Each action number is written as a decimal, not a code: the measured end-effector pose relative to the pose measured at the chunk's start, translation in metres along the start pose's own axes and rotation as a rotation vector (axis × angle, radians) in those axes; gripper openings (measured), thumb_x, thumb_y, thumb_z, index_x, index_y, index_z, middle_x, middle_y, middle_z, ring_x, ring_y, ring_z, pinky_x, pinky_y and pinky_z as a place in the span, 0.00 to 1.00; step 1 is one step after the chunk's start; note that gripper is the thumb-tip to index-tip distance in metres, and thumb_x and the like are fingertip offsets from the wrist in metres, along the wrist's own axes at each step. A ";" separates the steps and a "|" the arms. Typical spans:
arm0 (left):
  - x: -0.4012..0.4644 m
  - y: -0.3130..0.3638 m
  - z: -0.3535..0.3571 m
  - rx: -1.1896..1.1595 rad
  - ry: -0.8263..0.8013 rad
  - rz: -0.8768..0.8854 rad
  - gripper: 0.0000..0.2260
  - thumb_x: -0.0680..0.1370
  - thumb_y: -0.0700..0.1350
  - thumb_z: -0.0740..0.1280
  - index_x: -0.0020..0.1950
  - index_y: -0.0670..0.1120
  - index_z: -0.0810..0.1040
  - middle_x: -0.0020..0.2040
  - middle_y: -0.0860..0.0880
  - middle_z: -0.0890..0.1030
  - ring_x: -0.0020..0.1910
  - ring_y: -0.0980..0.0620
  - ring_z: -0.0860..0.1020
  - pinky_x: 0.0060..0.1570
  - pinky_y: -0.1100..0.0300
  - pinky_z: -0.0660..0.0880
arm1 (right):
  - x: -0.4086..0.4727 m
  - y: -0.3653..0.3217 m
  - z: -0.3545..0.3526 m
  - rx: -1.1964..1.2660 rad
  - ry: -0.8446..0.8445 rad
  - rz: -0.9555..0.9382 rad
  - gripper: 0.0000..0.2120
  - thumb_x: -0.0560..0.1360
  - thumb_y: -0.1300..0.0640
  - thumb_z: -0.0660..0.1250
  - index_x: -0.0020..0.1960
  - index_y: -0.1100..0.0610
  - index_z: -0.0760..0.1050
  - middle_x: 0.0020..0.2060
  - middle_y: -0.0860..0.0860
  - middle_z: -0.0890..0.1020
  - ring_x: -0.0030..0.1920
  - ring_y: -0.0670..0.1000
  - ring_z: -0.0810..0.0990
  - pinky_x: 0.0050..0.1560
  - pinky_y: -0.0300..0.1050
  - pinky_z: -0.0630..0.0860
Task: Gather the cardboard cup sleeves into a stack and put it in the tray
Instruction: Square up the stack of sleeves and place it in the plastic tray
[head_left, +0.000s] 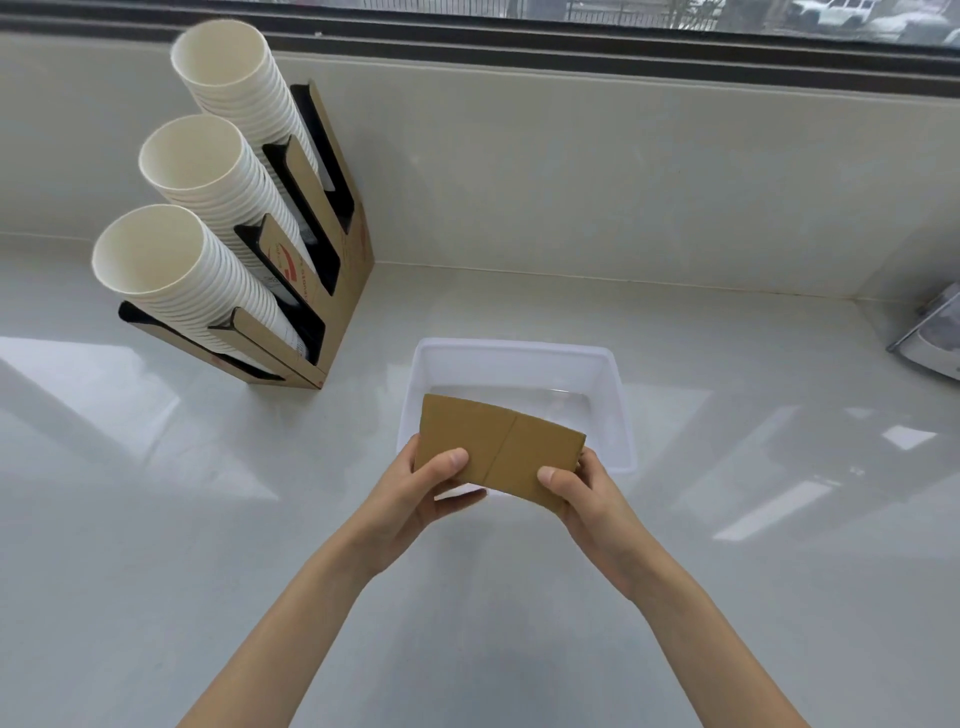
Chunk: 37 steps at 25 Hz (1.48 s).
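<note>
A flat brown stack of cardboard cup sleeves (501, 441) hangs over the near edge of a clear plastic tray (519, 351). My left hand (421, 493) grips its left end, thumb on top. My right hand (582, 491) grips its right end the same way. The stack's top face has a seam down the middle; how many sleeves lie under it is hidden. The part of the tray floor that shows is bare.
A cardboard cup dispenser (332, 306) with three slanted columns of white paper cups (171, 270) stands at the back left. A grey-white device (935, 332) sits at the right edge. A glossy white counter (156, 519) runs back to a low wall under a window.
</note>
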<state>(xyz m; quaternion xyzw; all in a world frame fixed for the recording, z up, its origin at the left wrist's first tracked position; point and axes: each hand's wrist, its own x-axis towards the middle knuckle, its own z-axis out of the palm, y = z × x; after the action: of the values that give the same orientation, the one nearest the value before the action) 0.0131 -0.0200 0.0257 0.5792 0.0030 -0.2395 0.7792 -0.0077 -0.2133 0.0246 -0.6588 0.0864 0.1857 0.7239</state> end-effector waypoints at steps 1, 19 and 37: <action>0.004 0.005 0.000 -0.008 0.003 0.010 0.26 0.60 0.53 0.71 0.57 0.51 0.72 0.48 0.52 0.82 0.49 0.52 0.82 0.51 0.56 0.80 | 0.004 -0.004 0.002 0.004 0.006 0.001 0.32 0.61 0.47 0.68 0.63 0.54 0.64 0.58 0.51 0.75 0.60 0.49 0.75 0.70 0.52 0.66; 0.067 0.044 -0.023 -0.078 0.074 -0.019 0.27 0.56 0.56 0.69 0.54 0.52 0.72 0.49 0.47 0.76 0.47 0.50 0.79 0.42 0.61 0.80 | 0.070 -0.056 -0.010 -0.128 -0.137 0.083 0.41 0.57 0.40 0.70 0.66 0.54 0.66 0.60 0.50 0.77 0.57 0.45 0.79 0.68 0.48 0.70; 0.082 0.059 -0.033 0.240 -0.002 -0.140 0.36 0.59 0.57 0.70 0.63 0.46 0.64 0.58 0.44 0.76 0.54 0.50 0.78 0.51 0.61 0.78 | 0.109 -0.098 0.003 -0.526 -0.335 0.224 0.29 0.63 0.43 0.66 0.60 0.56 0.70 0.52 0.51 0.80 0.53 0.49 0.79 0.55 0.41 0.75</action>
<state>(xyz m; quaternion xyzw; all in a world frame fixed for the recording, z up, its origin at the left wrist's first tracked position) 0.1171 -0.0081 0.0452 0.6662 0.0141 -0.2925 0.6859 0.1294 -0.1996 0.0751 -0.7699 -0.0130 0.3860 0.5080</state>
